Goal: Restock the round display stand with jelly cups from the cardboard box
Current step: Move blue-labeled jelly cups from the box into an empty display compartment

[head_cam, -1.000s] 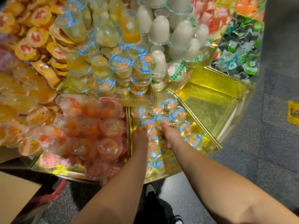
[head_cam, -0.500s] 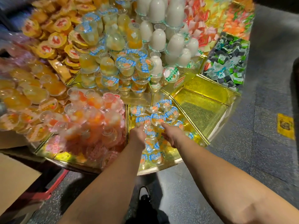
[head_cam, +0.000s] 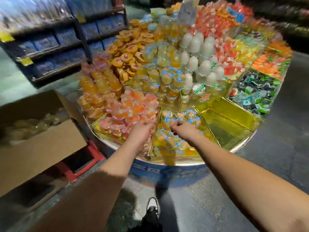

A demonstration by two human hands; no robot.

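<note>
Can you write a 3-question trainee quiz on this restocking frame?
1. True or false: the gold compartment to the right of the blue-lidded jelly cups holds no stock.
2. Where is the cardboard box? A) to the person's left B) on top of the display stand C) to the right of the stand
3. Which hand is over the blue-lidded cup compartment: the left hand or the right hand?

Key: 1 true; 2 A; 3 the right hand, fingers curled. Blur hides whether it holds a cup.
</note>
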